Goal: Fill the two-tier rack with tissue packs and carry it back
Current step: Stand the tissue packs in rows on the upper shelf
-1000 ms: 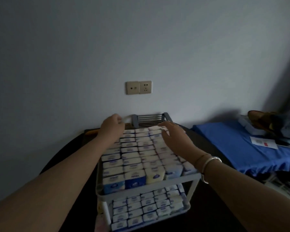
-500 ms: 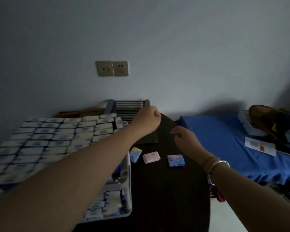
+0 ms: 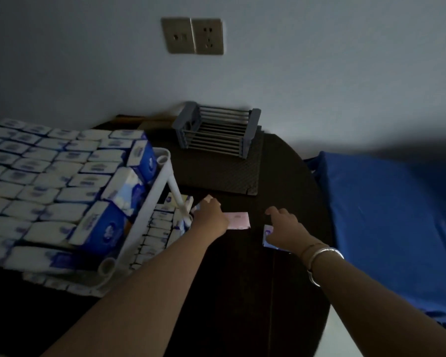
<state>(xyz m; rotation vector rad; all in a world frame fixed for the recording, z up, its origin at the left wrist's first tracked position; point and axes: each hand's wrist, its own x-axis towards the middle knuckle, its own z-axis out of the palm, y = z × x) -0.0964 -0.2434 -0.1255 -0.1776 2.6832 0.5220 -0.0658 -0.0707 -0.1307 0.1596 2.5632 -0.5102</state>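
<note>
A white plastic two-tier rack (image 3: 162, 173) stood at the left of a dark round bench (image 3: 242, 292), both shelves crammed with white-and-blue tissue packs (image 3: 49, 176). Several packs at the top shelf's right edge stood tilted against the rim.

Just right of the rack's corner post, three loose small packs lay on the bench. The left hand (image 3: 210, 213) rested over a blue-and-white one (image 3: 195, 207) touching the post, fingers curled down onto it; whether it truly gripped could not be told. A pale pink pack (image 3: 238, 219) lay beside that hand, partly under it. The right hand (image 3: 283, 228), a silver bangle (image 3: 322, 256) on its wrist, hovered with fingers loosely spread over a purple-and-white pack (image 3: 267, 234), holding nothing yet.

Behind stood a grey slatted drying rack (image 3: 216, 130) on a dark mat; a blue cloth-covered bed (image 3: 384, 215) lay to the right.

The likely trouble: with the top shelf so full, pushing more packs in could topple the tilted ones over the rim, and a brush of the left arm against the post might jolt them loose.
</note>
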